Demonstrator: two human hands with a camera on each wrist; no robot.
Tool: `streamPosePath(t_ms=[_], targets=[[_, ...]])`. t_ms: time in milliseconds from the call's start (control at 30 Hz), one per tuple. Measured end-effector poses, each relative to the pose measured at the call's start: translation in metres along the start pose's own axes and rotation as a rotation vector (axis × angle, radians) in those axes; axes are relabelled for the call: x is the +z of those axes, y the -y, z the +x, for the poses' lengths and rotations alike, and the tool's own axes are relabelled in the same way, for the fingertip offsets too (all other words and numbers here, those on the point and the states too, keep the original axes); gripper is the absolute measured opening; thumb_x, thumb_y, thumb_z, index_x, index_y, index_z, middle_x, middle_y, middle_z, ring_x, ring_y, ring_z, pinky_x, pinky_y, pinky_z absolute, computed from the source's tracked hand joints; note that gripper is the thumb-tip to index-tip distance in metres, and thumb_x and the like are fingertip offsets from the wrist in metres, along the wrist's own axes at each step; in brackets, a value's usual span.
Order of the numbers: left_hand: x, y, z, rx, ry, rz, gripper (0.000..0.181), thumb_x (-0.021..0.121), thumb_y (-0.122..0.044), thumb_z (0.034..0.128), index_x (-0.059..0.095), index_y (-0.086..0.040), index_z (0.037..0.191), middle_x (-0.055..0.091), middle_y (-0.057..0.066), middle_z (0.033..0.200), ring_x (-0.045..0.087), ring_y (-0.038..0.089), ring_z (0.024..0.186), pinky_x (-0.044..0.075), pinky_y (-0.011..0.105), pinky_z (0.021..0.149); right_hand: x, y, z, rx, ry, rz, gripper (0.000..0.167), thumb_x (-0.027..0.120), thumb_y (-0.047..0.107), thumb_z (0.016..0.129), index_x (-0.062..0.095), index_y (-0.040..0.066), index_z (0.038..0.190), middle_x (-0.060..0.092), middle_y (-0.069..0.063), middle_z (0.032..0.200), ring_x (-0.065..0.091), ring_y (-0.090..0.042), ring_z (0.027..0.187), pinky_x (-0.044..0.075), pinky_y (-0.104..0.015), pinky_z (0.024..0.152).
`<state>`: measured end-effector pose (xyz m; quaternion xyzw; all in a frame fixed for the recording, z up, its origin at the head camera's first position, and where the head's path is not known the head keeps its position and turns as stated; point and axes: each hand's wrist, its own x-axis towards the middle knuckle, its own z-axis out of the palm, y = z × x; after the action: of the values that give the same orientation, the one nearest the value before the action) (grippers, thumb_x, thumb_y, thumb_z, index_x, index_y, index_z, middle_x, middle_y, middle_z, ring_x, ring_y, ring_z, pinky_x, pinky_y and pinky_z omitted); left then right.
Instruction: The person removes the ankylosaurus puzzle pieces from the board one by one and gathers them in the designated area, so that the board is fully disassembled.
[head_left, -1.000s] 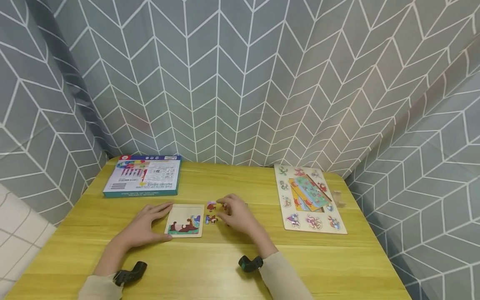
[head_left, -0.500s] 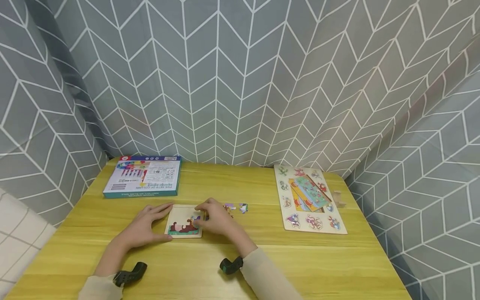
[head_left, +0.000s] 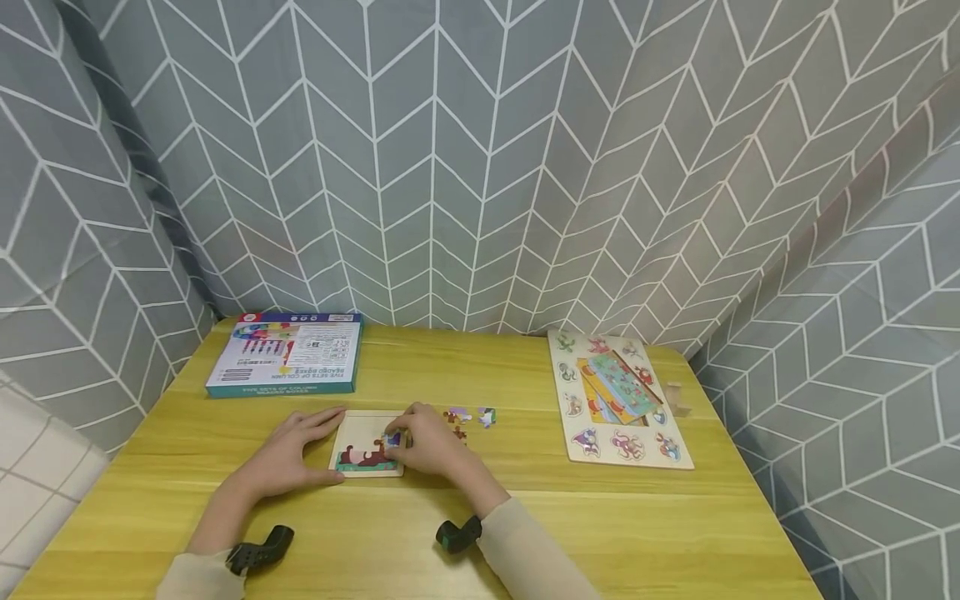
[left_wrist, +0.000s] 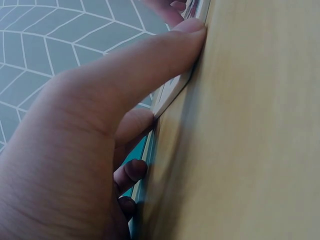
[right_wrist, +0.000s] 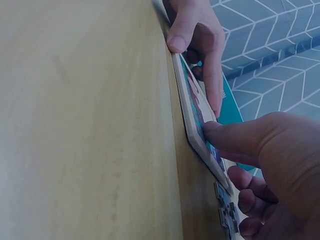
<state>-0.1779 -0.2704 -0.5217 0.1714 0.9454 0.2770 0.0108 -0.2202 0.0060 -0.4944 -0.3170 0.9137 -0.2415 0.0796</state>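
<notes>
A small square wooden puzzle board lies on the table, its lower part filled with brown, green and blue pieces. My left hand holds it at the left side, thumb at the near corner and index finger at the far one. The left wrist view shows the thumb against the board's edge. My right hand is over the board's right side, thumb and index finger on a blue-purple puzzle piece, mostly covered by the fingers. In the right wrist view its thumb touches the picture; the index fingertip is hidden.
Loose puzzle pieces lie right of the board, some partly hidden by my right hand. A boxed set lies at the back left. To the right is a wooden board with animal figures, colourful cards on it. A patterned curtain hangs behind.
My right hand has moved left from the loose pieces to the board's right side, uncovering pieces at the right. In the last half second it shifted only slightly. The left hand has stayed in place.
</notes>
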Motion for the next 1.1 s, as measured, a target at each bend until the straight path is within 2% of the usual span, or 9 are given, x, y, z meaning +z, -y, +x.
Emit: streamPosePath(t_ms=[167, 400, 667, 933, 1100], targets=[[-0.0002, -0.0011, -0.0002, -0.002, 0.0, -0.007, 0.105, 0.088, -0.065, 0.0759, 0.05, -0.015, 0.16, 0.048, 0.008, 0.164, 0.045, 0.019, 0.111, 0.046, 0.052, 0.093, -0.0001, 0.0017, -0.0003, 0.013, -0.004, 0.014, 0.027, 0.083, 0.029, 0.095, 0.078, 0.016, 0.118, 0.064, 0.002, 0.106, 0.051, -0.009, 0.094, 0.044, -0.022, 0.082], [-0.0009, -0.0007, -0.0003, 0.002, -0.007, -0.009, 0.105, 0.088, -0.064, 0.076, 0.051, -0.014, 0.16, 0.049, 0.008, 0.163, 0.045, 0.019, 0.111, 0.046, 0.052, 0.093, 0.0004, -0.0001, 0.0007, -0.012, -0.014, 0.025, 0.026, 0.082, 0.024, 0.095, 0.077, 0.014, 0.119, 0.067, 0.004, 0.102, 0.054, -0.008, 0.092, 0.046, -0.021, 0.083], [0.0009, 0.0008, -0.0008, 0.008, -0.014, -0.001, 0.104, 0.089, -0.063, 0.0761, 0.052, -0.012, 0.159, 0.05, 0.01, 0.162, 0.046, 0.019, 0.11, 0.046, 0.051, 0.093, -0.0039, -0.0029, 0.0041, -0.033, 0.046, 0.0, 0.029, 0.081, 0.026, 0.097, 0.079, 0.014, 0.123, 0.073, 0.004, 0.111, 0.061, -0.006, 0.1, 0.049, -0.022, 0.091], [0.0004, -0.0019, -0.0009, -0.002, -0.002, -0.01, 0.104, 0.089, -0.063, 0.0761, 0.051, -0.013, 0.159, 0.049, 0.009, 0.163, 0.045, 0.018, 0.11, 0.046, 0.052, 0.093, -0.0058, -0.0017, 0.0033, -0.03, 0.053, 0.014, 0.03, 0.079, 0.021, 0.098, 0.077, 0.011, 0.126, 0.073, 0.002, 0.115, 0.057, -0.004, 0.093, 0.048, -0.019, 0.086], [-0.0002, -0.0013, -0.0011, -0.008, 0.0, -0.007, 0.105, 0.089, -0.064, 0.0758, 0.051, -0.014, 0.16, 0.05, 0.009, 0.162, 0.045, 0.018, 0.11, 0.046, 0.051, 0.092, -0.0057, -0.0016, 0.0008, -0.011, 0.034, 0.071, 0.03, 0.078, 0.019, 0.099, 0.076, 0.009, 0.128, 0.071, -0.002, 0.12, 0.055, -0.005, 0.093, 0.047, -0.019, 0.084]])
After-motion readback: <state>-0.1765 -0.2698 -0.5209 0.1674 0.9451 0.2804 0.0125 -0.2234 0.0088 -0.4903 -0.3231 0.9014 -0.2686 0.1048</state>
